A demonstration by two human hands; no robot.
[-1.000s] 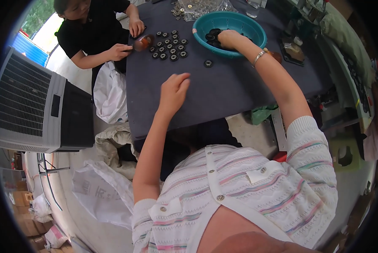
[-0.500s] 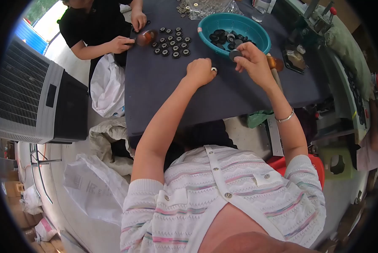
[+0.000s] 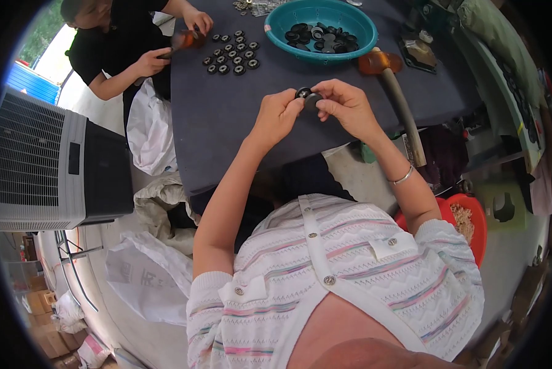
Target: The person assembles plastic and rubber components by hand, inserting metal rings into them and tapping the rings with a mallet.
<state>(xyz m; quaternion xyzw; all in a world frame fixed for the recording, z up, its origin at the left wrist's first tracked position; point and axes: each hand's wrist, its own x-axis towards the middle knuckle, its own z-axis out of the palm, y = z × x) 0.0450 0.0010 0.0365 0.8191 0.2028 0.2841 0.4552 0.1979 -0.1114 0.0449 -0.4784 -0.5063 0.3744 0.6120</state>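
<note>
Over the near part of the dark tabletop (image 3: 226, 129), my two hands meet. My left hand (image 3: 277, 117) is closed on a small black wheel with a metal centre (image 3: 302, 93). Pinched in the fingers of my right hand (image 3: 348, 109) is a flat round black cap (image 3: 313, 102), which overlaps the wheel's right side; whether they touch I cannot tell. Beyond my hands, a teal basin (image 3: 322, 56) holds many loose black caps (image 3: 331, 42). Several black wheels with metal centres (image 3: 233, 54) stand grouped at the left.
A mallet with an amber head (image 3: 377, 62) lies right of the basin, its handle (image 3: 405, 117) past the table's near edge. At the far left a co-worker's hand (image 3: 151, 62) grips another mallet. A metal fixture (image 3: 418, 52) stands at right, a red tub (image 3: 472, 224) below.
My right hand has come from the basin's near rim toward me and left, bringing the cap to the wheel. My left hand has raised the wheel off the table. The view has shifted.
</note>
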